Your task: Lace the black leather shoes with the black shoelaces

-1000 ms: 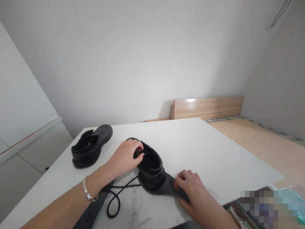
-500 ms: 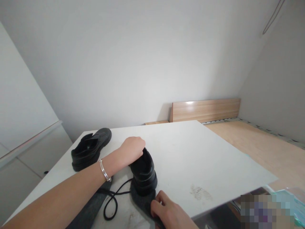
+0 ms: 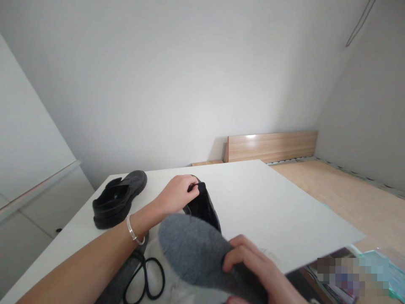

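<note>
My left hand (image 3: 176, 193) grips the tongue of a black shoe (image 3: 203, 206) near the middle of the white table (image 3: 272, 202), fingers pinched on it. A grey insole (image 3: 193, 249) is raised in front of the shoe, and my right hand (image 3: 253, 266) holds it by its near end. A second black shoe (image 3: 118, 197) lies at the table's left. A loose black lace (image 3: 148, 276) curls on the table under my left forearm, beside another dark grey insole (image 3: 122, 276).
White cabinet (image 3: 28, 185) stands at the left. A wooden board (image 3: 270, 145) leans against the back wall, with light wooden flooring (image 3: 348, 194) to the right. A blurred patch sits at the lower right corner.
My right hand pulled the grey insole from under the shoe and lifted it off the table. My left hand moved from the shoe's top to its tongue and tilted the shoe up.
</note>
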{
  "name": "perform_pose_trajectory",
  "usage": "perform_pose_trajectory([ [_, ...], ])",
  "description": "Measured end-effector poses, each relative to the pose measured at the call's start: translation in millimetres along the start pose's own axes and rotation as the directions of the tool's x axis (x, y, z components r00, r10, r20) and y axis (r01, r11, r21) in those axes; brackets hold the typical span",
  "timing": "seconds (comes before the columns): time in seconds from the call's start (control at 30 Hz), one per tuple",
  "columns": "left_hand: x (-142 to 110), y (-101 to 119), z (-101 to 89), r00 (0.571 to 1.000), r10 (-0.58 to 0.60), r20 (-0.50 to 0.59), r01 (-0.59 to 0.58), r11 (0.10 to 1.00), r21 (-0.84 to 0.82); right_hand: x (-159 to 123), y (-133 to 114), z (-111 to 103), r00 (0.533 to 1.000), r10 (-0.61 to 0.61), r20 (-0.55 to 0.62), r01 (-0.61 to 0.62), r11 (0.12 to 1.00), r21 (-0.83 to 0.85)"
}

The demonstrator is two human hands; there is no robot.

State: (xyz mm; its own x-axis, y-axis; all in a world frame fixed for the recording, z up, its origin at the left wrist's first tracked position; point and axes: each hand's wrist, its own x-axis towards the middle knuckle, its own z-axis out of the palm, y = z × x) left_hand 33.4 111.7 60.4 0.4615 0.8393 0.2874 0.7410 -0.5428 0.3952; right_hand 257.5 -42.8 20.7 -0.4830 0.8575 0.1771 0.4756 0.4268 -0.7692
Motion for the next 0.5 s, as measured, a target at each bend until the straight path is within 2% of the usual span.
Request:
perform_pose_trajectory([
  [0.1,-0.3,-1.2,5.3,1.000,-0.029,0.004,0.030,0.980,-0.196,-7.2,-14.8,-40.9,0.976,-0.005,-0.219,-0.039,0.980,-0.197],
  [0.17,-1.5,-5.1,11.9,0.998,-0.058,0.020,0.061,0.946,-0.320,-6.9,-20.0,-58.7,0.965,-0.018,-0.260,-0.073,0.939,-0.337],
  [0.33,-12.6,-18.1,32.5,0.984,-0.164,0.063,0.171,0.808,-0.564,-2.4,-23.9,-78.0,0.990,-0.047,-0.130,-0.039,0.806,-0.591],
  [0.5,-31.1,-26.2,51.3,0.960,-0.266,0.089,0.247,0.649,-0.720,1.3,-27.1,-78.8,0.991,-0.123,-0.059,0.027,0.603,-0.797],
])
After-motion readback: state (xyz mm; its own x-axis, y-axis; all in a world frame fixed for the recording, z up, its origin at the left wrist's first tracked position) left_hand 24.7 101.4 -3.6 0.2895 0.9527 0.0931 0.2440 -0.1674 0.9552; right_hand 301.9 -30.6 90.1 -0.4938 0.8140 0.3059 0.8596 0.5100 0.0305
